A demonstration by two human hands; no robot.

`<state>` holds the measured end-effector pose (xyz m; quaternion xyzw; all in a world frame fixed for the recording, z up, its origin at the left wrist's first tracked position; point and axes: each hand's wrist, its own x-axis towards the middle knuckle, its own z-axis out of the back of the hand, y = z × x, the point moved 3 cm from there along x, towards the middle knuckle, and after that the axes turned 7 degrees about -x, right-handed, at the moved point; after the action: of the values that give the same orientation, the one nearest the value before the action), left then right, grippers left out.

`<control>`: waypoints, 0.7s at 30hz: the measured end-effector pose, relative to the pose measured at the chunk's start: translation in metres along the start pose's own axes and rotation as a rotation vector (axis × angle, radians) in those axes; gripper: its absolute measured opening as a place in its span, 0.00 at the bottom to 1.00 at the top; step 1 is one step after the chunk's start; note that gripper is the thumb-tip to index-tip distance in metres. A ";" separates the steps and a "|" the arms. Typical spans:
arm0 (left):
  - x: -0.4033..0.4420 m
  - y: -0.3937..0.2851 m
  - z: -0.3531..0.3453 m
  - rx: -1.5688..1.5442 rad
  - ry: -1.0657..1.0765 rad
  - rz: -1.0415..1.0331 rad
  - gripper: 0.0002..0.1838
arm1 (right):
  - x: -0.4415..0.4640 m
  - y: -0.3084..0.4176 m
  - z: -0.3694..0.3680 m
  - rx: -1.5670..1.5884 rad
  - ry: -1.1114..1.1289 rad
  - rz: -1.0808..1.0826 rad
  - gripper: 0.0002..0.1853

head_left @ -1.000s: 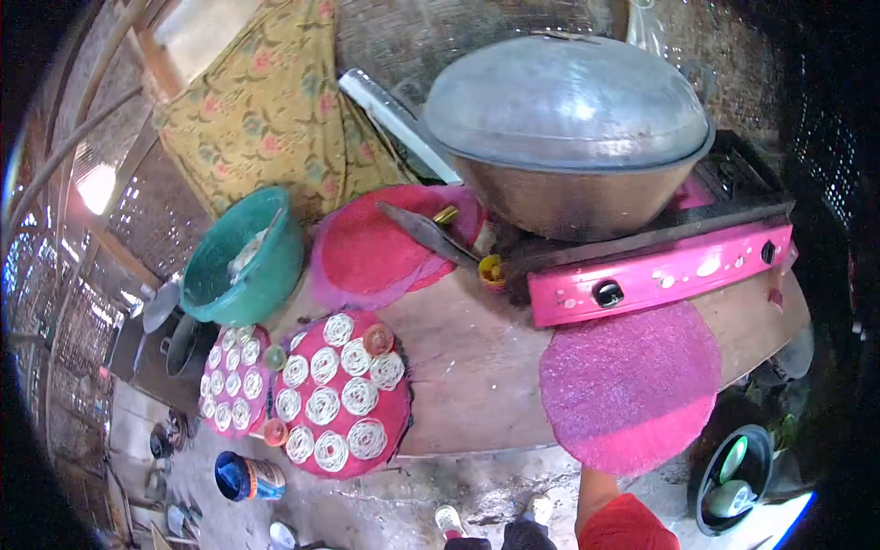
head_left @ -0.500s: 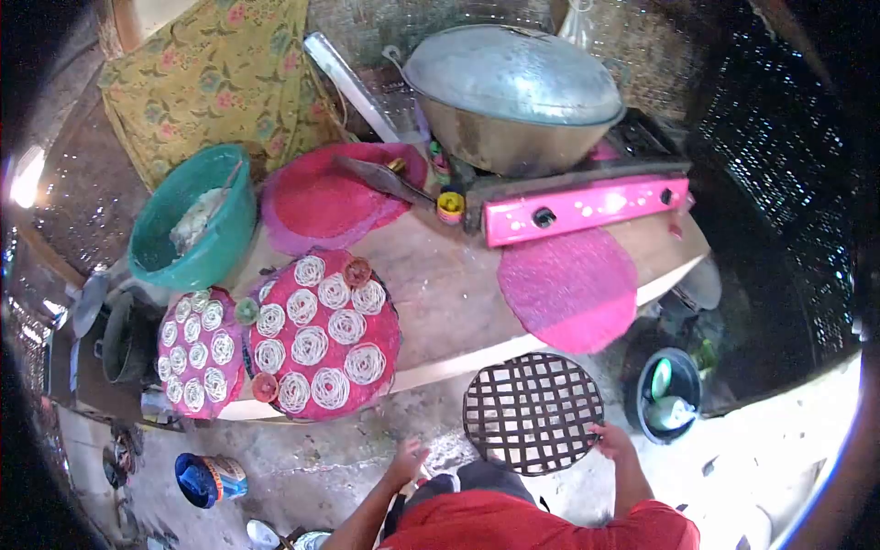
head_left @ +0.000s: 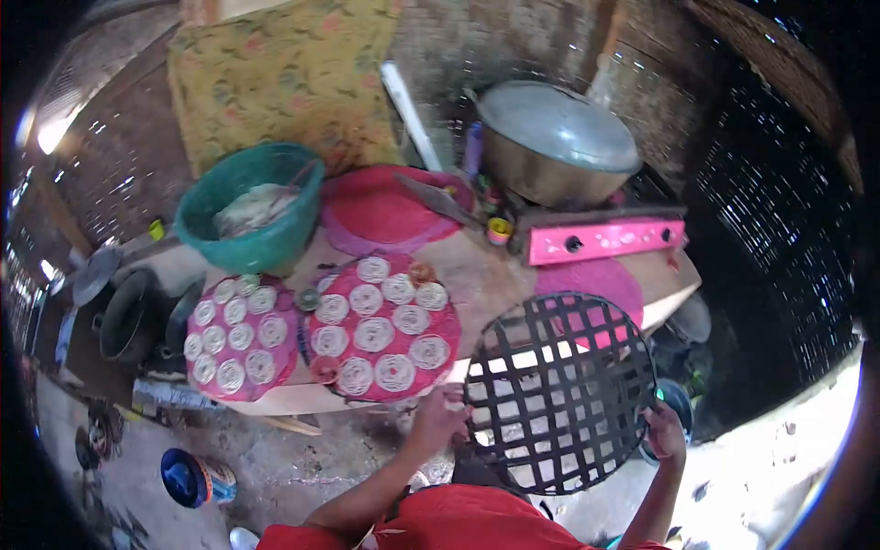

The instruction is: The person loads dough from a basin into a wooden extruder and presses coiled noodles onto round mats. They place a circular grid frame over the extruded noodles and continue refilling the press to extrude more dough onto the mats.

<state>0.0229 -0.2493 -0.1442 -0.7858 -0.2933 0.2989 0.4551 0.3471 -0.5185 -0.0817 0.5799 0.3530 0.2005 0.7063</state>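
A round, dark woven lattice tray (head_left: 561,392) is held up in front of my body, at the table's front edge. My left hand (head_left: 442,417) is closed at its left rim, and my right hand (head_left: 665,431) grips the right rim. Through the gaps shows part of a pink round mat (head_left: 596,284) on the table. To the left lie two pink round mats, the nearer one (head_left: 429,380) and the farther-left one (head_left: 213,371), both bearing several white noodle-like coils (head_left: 374,334).
A green basin (head_left: 206,220) with white dough-like stuff stands behind the mats. Further right are a red round mat (head_left: 376,206) with a broad blade on it, a pink stove (head_left: 605,240) and a large lidded pot (head_left: 541,165). A blue bucket (head_left: 188,481) sits on the floor.
The lattice tray has come up closer to me, over the table edge. My left hand has moved right to its rim; before, only my right hand held it. The view has shifted.
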 end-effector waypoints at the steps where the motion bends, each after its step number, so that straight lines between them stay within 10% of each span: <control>1: 0.001 -0.022 0.020 0.078 -0.057 -0.095 0.19 | 0.012 0.023 -0.038 -0.011 0.025 0.071 0.17; 7: -0.011 -0.113 0.124 0.399 -0.433 -0.488 0.18 | 0.160 0.027 -0.189 -0.218 0.164 0.317 0.23; 21: 0.004 -0.063 0.271 0.420 -0.881 -0.470 0.16 | 0.262 0.006 -0.383 -0.321 0.486 0.288 0.21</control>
<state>-0.1854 -0.0739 -0.1994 -0.3917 -0.5580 0.5424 0.4910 0.2432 -0.0759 -0.1759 0.4404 0.3897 0.4839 0.6481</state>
